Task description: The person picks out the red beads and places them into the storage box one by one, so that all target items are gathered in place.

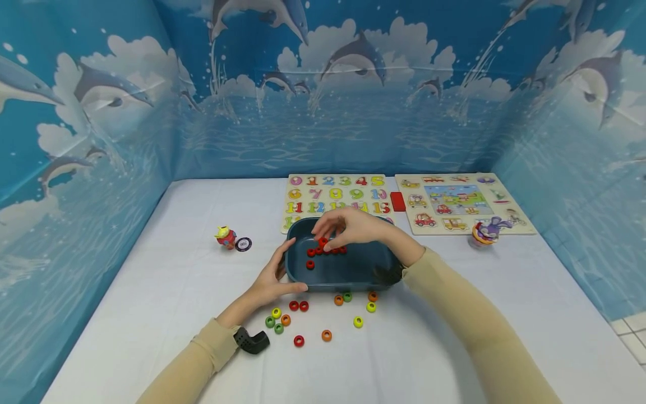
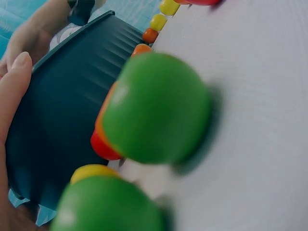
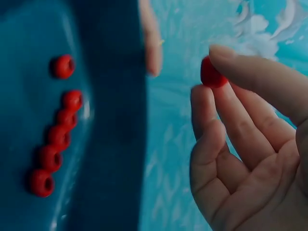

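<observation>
My right hand (image 1: 355, 224) is raised over a dark blue plastic bin (image 1: 360, 269), pinching a red bead (image 3: 212, 74) between thumb and fingertips. Below it, several red beads (image 3: 59, 137) form a row on the bin floor, and a single red bead (image 1: 310, 264) lies apart from them. At the bin's left end my left hand (image 1: 272, 283) holds the corner, thumb along the front side and fingers at the left rim. In the left wrist view, the thumb (image 2: 17, 79) lies against the bin's upper edge.
Loose red, orange, yellow and green beads (image 1: 326, 335) lie in front of the bin. Behind stand a number puzzle board (image 1: 330, 193), a vehicle puzzle board (image 1: 456, 199) and a red block (image 1: 397, 201). Small figures stand left (image 1: 226, 238) and right (image 1: 487, 231).
</observation>
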`<move>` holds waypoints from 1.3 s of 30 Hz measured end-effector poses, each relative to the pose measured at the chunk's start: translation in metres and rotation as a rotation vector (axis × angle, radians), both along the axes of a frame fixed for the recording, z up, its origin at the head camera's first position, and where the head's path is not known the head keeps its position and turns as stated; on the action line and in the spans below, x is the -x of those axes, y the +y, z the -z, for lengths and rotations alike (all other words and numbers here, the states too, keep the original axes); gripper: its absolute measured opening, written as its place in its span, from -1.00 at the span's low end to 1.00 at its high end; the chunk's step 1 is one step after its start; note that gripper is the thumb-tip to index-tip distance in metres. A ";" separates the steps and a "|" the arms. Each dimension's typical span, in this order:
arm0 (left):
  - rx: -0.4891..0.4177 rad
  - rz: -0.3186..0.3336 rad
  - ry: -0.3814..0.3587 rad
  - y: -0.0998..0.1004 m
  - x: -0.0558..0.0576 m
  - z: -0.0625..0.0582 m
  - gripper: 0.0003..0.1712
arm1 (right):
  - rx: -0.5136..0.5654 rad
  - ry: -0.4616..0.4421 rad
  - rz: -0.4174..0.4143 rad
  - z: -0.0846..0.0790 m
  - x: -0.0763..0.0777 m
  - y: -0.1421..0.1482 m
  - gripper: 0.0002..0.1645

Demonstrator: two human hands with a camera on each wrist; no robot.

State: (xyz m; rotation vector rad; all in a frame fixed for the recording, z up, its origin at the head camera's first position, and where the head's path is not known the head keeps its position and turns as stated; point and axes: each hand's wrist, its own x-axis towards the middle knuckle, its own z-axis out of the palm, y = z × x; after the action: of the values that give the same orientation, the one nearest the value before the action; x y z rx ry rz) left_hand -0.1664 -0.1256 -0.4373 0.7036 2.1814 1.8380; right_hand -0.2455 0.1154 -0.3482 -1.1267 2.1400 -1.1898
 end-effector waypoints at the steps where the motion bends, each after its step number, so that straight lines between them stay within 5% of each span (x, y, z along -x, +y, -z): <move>1: 0.002 0.001 -0.001 0.000 0.000 0.000 0.10 | -0.011 -0.019 -0.006 0.003 0.004 -0.001 -0.54; 12: -0.014 0.014 0.018 -0.001 0.000 0.001 0.11 | -0.144 -0.188 -0.064 0.043 0.026 -0.013 -0.53; 26: -0.029 0.025 0.020 -0.001 0.001 0.000 0.10 | -0.258 -0.065 -0.074 0.056 0.026 -0.024 -0.57; 39: -0.036 0.026 0.012 0.000 0.001 0.002 0.10 | -0.283 -0.065 -0.057 0.060 0.026 -0.024 -0.57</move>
State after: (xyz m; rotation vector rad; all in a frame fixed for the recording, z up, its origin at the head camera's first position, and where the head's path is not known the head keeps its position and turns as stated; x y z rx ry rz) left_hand -0.1676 -0.1255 -0.4389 0.7485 2.1409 1.8696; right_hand -0.2711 0.0913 -0.4087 -1.0020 2.1296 -0.8530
